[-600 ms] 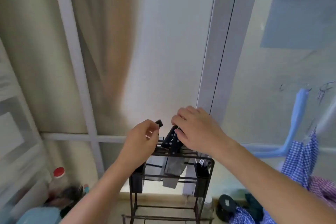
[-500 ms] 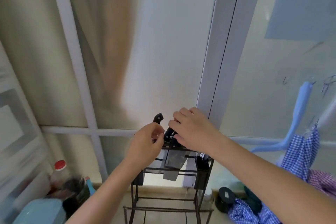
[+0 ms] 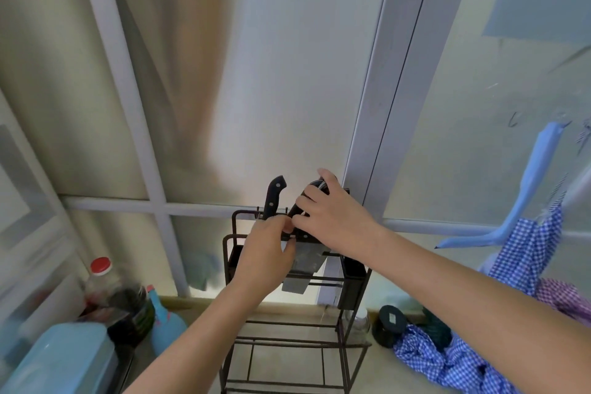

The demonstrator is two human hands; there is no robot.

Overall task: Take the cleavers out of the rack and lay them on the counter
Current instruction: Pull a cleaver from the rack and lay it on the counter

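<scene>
A dark wire rack [image 3: 231, 253] stands on the counter against the window, with two cleavers in its top slots. My left hand [image 3: 267, 254] grips the left cleaver [image 3: 274, 197] low on its black riveted handle, which sticks up above the fingers. My right hand [image 3: 331, 216] is closed around the handle of the right cleaver [image 3: 302, 269], whose grey blade hangs down inside the rack. Both blades are partly hidden by my hands and the rack bars.
At the left stand a red-capped bottle [image 3: 99, 275], a blue spray bottle [image 3: 164, 321] and a light blue container [image 3: 60, 358]. Checked blue cloth [image 3: 524, 256] and a dark jar [image 3: 390, 321] lie at the right. Frosted window panes are right behind the rack.
The view has tilted down and the rack sits lower in frame. The left cleaver's handle now stands higher above my left hand. My right hand has shifted up along the right handle.
</scene>
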